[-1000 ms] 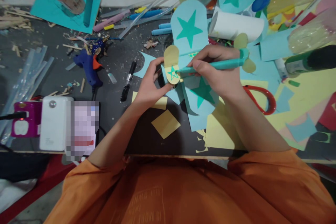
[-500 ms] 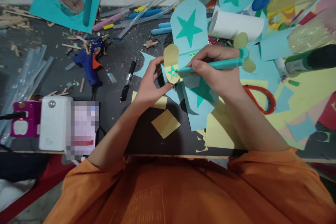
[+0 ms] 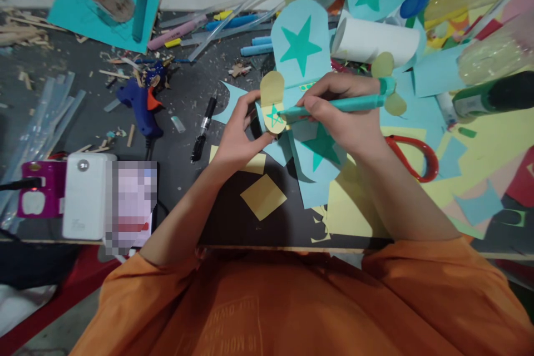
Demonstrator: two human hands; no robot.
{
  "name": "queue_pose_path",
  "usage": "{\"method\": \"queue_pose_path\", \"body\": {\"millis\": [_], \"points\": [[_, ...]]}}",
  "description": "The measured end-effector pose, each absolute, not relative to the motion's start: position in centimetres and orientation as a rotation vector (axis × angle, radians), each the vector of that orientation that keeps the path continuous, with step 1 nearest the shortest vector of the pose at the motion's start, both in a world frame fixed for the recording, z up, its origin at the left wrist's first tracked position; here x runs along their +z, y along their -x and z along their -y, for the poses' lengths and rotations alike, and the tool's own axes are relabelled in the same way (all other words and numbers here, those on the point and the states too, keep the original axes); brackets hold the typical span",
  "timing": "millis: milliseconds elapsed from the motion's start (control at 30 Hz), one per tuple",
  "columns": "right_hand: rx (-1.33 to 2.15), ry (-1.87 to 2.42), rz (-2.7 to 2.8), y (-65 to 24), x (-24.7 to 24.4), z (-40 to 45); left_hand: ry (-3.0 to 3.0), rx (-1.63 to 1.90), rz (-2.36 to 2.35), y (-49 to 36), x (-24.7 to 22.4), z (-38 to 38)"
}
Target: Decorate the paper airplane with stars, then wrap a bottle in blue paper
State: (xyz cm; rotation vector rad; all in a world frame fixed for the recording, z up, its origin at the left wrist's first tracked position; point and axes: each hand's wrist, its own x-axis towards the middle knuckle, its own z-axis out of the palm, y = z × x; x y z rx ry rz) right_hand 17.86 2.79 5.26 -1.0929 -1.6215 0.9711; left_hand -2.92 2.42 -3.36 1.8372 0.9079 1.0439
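A teal marker [image 3: 354, 103] is gripped in my right hand [image 3: 344, 105], its tip at a small star outline on a yellow paper cutout [image 3: 272, 89]. That cutout is rounded at both ends and creased across the middle. My left hand [image 3: 240, 133] curves round its left side, thumb below and fingers above, steadying it; the exact hold is partly hidden. Behind stands a light blue rounded paper piece [image 3: 300, 16] bearing a filled green star. Another light blue piece with a green star [image 3: 319, 150] lies below my right hand.
Left of my hands are a black pen [image 3: 204, 128], a blue glue gun [image 3: 139, 103], a white power bank [image 3: 85, 194] and a phone [image 3: 133, 200]. Red-handled scissors [image 3: 434, 164] lie right of my wrist, near a white paper tube [image 3: 377, 40]. A yellow paper square [image 3: 263, 197] lies in front.
Almost nothing differs. The marker and my right hand have shifted very slightly at the star; my left hand keeps its place.
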Motion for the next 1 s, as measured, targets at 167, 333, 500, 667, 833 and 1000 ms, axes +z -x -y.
{"method": "queue_pose_path", "body": {"millis": [167, 333, 500, 667, 833, 1000], "points": [[0.988, 1.098, 1.639, -18.04, 5.05, -2.7, -1.839, 1.04, -0.907, 2.98, -3.5, -2.42], [0.993, 1.141, 1.67, -18.02, 5.08, -2.47, -1.837, 1.05, -0.907, 2.96, -3.61, -2.42], [1.009, 1.132, 1.683, -18.0, 5.17, -2.46, -1.823, 1.031, -0.929, 2.94, -3.47, -2.39], [0.991, 1.142, 1.733, -17.99, 5.24, -2.28, -1.827, 1.026, -0.9, 2.99, -3.56, -2.45], [0.957, 1.089, 1.764, -18.04, 5.2, -2.34, -1.818, 1.04, -0.899, 2.92, -3.49, -2.4], [0.977, 1.14, 1.694, -17.89, 5.14, -2.44, -1.811, 1.021, -0.936, 2.96, -3.44, -2.41]]}}
